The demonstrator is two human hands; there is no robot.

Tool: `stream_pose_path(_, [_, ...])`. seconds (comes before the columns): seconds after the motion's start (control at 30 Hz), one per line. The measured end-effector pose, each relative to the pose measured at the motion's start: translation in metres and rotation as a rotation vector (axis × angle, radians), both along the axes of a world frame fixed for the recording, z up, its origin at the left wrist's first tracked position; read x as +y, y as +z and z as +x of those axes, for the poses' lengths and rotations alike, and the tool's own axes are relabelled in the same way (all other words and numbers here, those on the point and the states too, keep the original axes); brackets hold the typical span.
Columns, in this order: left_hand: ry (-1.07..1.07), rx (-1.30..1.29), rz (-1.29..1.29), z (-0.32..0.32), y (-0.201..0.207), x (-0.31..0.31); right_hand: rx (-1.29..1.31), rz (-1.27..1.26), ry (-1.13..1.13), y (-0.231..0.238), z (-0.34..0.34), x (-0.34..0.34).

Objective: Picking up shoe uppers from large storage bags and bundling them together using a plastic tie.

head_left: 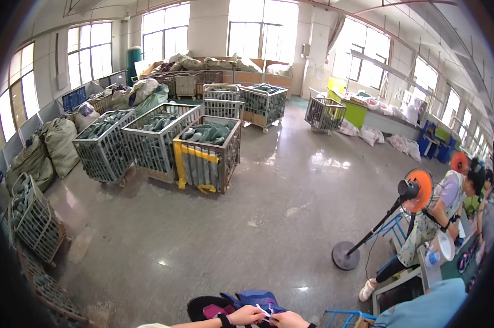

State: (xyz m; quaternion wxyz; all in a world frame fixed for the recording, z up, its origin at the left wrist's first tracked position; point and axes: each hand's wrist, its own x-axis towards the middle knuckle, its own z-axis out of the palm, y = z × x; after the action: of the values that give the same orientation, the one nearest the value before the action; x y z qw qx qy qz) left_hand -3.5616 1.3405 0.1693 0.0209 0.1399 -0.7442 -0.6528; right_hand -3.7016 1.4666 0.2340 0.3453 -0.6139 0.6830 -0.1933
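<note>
At the lower edge, my left hand (245,315) and my right hand (288,320) are close together, both with fingers closed. A thin white strip (263,310) shows between them, pinched from both sides; its exact kind is too small to make out. Below and behind the hands is a blue-purple piece of fabric (255,298), partly covered by them. Left of it, near my left wrist, lies a black piece with a pink patch (211,310). A dark band circles each wrist.
Wheeled crates (208,158) filled with grey-green pieces stand ahead to the left, beside large sacks (61,145). An orange-headed standing fan (345,255) is at right. Beyond it a person (441,208) sits at a bench. A blue metal stool frame (348,314) is near my right hand.
</note>
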Motion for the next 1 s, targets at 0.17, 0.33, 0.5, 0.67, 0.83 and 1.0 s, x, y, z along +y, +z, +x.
stream_pose_path(0.17, [0.123, -0.146, 0.309, -0.128, -0.028, -0.111, -0.456, -0.089, -0.513, -0.041, -0.111, -0.056])
stream_pose_path(0.33, [0.290, -0.389, -0.461, -0.181, -0.100, -0.276, -0.786, -0.035, -1.052, -0.103, -0.290, -0.087])
stream_pose_path(0.5, [0.142, -0.734, -0.548, -0.192, -0.182, -0.333, -0.450, 0.084, -0.819, -0.117, -0.412, -0.177])
stream_pose_path(0.67, [0.173, -0.695, -0.341, -0.280, -0.179, -0.350, -0.125, 0.050, -0.210, -0.132, -0.494, -0.307])
stream_pose_path(0.83, [0.046, -0.640, -0.297, -0.563, -0.197, -0.458, -0.045, -0.035, -0.111, -0.107, -0.590, -0.415])
stream_pose_path(1.0, [-0.239, -0.708, -0.624, -0.638, -0.265, -0.579, 0.087, 0.059, -0.213, -0.125, -0.744, -0.430])
